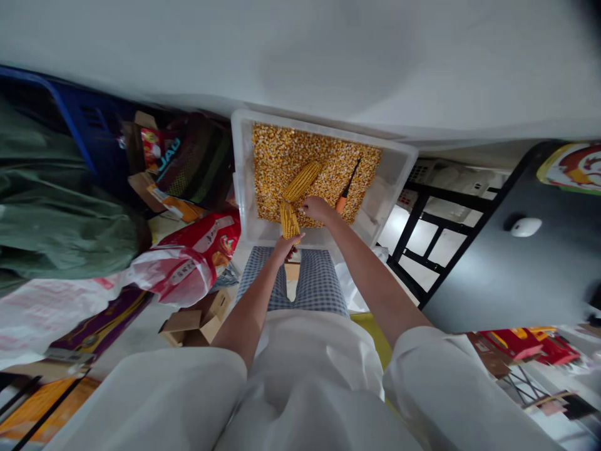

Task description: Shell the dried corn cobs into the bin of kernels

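Note:
My left hand (284,248) is closed around the lower end of a yellow corn cob (290,220), which shows a darker strip along its side. Close by its upper part is my right hand (315,208), fingers pinched together; whatever may be in them is hidden. A second corn cob (303,180) lies tilted on loose corn kernels (293,141), its lower end near the held cob. To the right, a thin black-shafted tool with an orange handle (341,203) rests on the kernels. All this is in or over a translucent plastic bin (238,175).
Left of the bin are a red plastic bag (223,241), an open cardboard box (188,322), a dark green cloth (61,213) and a blue crate (70,119). A dark table (507,275) carrying a white mouse (526,227) stands at right. A pale wall rises behind.

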`<move>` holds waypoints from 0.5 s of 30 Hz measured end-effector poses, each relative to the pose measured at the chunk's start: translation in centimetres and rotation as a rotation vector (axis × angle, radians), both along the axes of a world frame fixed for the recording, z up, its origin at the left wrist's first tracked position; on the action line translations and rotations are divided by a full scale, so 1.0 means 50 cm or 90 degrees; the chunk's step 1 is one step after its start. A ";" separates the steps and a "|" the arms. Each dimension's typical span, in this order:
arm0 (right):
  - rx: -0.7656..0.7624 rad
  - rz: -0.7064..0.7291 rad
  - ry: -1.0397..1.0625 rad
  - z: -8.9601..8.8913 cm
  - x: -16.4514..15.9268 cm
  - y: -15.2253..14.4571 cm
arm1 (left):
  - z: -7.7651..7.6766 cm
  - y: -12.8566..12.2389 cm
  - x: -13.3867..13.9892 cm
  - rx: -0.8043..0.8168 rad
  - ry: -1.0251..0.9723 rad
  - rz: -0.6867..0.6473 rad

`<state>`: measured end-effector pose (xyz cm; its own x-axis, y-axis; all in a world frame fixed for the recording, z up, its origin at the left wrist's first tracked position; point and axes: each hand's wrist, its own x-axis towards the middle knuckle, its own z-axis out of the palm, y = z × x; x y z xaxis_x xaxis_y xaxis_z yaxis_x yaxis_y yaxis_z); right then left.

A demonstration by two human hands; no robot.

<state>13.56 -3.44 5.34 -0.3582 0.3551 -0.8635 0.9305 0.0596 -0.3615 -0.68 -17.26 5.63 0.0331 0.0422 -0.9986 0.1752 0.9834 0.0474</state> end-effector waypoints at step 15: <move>-0.006 0.104 -0.018 0.016 -0.060 0.047 | 0.007 0.008 0.005 -0.017 0.006 -0.008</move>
<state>10.56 -1.08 6.15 -0.3857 0.2857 -0.8773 0.9186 0.2070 -0.3365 -0.46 -16.87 5.98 0.0243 0.0153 -0.9996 0.1872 0.9821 0.0196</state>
